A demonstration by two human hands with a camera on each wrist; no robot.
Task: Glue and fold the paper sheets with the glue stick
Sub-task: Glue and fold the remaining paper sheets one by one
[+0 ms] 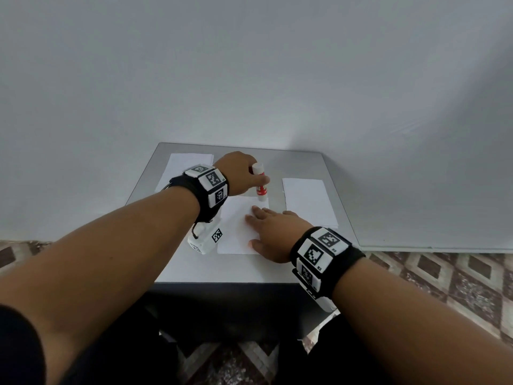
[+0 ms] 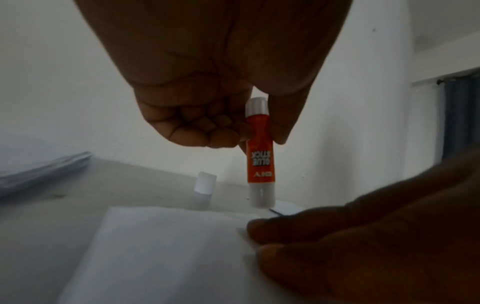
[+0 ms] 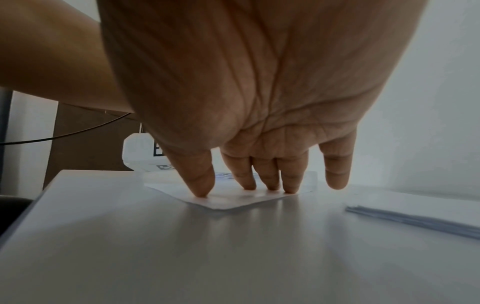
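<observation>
1. The left hand (image 1: 238, 173) gripped the glue stick (image 1: 259, 182) between thumb and curled fingers, holding it upright with its glue end down at the far right corner of the paper sheet (image 1: 236, 226) in the middle of the surface (image 1: 194, 270).
2. The right hand (image 1: 273, 236) lay open, its straight fingers (image 3: 245, 179) pressing the sheet flat near the right edge; the little finger looked lifted clear.
3. To glue well, the stick likely needed light, even pressure along the edge, kept upright so the glue met the paper squarely.
4. The pinning fingers should have stayed close to the stroke, or the thin sheet could have dragged or wrinkled.
5. The cap (image 2: 205, 184) stood behind the sheet; paper stacks lay at the far left (image 1: 183, 168) and right (image 1: 308, 202).
</observation>
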